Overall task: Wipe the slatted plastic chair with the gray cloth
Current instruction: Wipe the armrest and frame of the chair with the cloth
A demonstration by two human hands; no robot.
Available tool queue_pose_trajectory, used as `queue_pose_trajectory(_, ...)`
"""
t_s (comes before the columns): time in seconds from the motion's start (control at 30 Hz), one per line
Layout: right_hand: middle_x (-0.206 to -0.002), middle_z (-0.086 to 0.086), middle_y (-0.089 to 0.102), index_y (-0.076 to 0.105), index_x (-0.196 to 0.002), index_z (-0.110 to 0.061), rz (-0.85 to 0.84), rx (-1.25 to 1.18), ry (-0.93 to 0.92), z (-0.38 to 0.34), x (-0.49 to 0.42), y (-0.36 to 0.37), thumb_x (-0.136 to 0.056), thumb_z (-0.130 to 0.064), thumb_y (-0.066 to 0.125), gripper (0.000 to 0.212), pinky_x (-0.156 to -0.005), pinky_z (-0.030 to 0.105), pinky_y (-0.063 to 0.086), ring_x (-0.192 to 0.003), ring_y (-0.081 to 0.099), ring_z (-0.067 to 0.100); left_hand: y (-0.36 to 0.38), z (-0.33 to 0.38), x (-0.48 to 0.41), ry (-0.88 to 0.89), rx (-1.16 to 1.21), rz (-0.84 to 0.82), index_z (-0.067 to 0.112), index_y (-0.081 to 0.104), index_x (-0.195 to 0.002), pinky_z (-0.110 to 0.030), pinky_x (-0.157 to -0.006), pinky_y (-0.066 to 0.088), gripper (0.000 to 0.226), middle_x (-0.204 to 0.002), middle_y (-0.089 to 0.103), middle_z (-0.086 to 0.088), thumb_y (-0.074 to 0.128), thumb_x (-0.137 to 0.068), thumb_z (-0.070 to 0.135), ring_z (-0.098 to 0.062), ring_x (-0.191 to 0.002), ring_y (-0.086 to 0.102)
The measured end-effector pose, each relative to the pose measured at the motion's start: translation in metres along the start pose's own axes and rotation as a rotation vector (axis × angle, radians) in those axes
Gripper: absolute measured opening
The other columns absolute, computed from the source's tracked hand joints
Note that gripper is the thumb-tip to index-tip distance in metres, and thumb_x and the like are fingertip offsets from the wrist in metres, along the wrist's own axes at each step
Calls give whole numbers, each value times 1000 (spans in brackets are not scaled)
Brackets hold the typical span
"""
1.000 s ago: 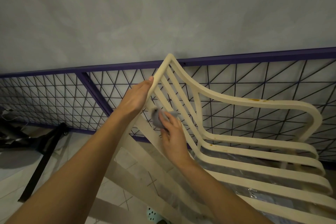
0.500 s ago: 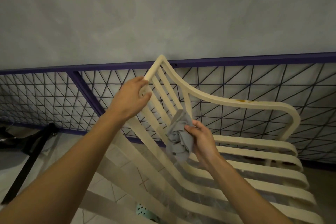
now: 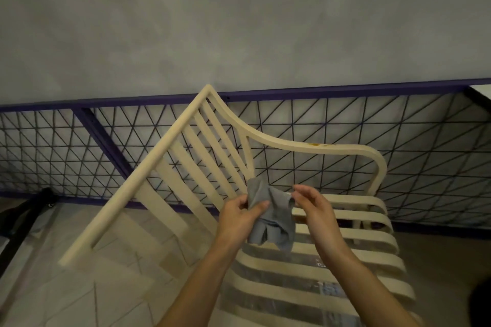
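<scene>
Pinching the gray cloth point(image 3: 273, 223) with left hand point(image 3: 236, 220) and right hand point(image 3: 316, 210), just above the seat of the slatted plastic chair point(image 3: 279, 141). Could slip from so small a pinch and drop through the gaps. Further back, no hold on its back, so might rock when pushed

The floor point(image 3: 66, 297) was laid with pale tiles, their thin dark joints running in a diagonal grid. On it stood the cream slatted plastic chair point(image 3: 345, 249), its backrest toward the left and its seat slats toward the right. The legs were mostly hidden beneath the seat. At the far edge of the floor rose a purple-framed wire railing point(image 3: 106, 141), just behind the chair. By the left edge, near the foot of the railing, lay a dark object point(image 3: 24, 218), perhaps a bag or strap, too dim to identify.
</scene>
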State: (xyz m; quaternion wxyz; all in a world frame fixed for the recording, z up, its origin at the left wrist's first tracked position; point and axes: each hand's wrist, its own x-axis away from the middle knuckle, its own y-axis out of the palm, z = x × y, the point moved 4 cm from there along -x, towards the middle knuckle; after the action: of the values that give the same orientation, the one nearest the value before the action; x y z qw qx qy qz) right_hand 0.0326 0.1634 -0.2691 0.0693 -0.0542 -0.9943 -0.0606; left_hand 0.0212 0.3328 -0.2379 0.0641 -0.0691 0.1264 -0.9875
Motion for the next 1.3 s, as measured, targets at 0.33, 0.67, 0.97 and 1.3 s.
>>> queue_pose_trajectory(0.33,-134,-19,45,50,-139,-28,-226,334,-401,0,29,28,-99,-23,55,41,-99,18,46,-124,45,-4,21,8,1,-101,67,-99,20,66,-98,-26,-69,52,8,-94,70,-1,61,-92,23,-18,-90,68)
queue_pose_trajectory(0.67,-114,-9,68,69,-119,-19,-183,63,-292,-2,-1,25,-90,-11,66,30,-88,24,54,-109,63,7,2,16,-12,-184,219,-102,6,65,-96,-33,-56,57,17,-102,73,-12,60,-94,22,-21,-88,72)
queue_pose_trajectory(0.97,-102,3,73,72,-107,-20,-87,-127,-117,1,-1,-1,-98,-18,53,20,-85,37,53,-99,67,19,15,16,-3,-110,117,-44,7,62,-81,-28,-54,55,18,-83,70,-11,58,-95,17,-21,-79,69)
queue_pose_trajectory(1.3,-152,-28,26,34,-147,-40,-52,273,-458,-21,21,13,-98,-41,50,52,-112,26,33,-140,24,-10,16,43,-12,40,-99,-44,6,65,-87,-41,-70,60,21,-87,71,-12,59,-92,25,-24,-82,70)
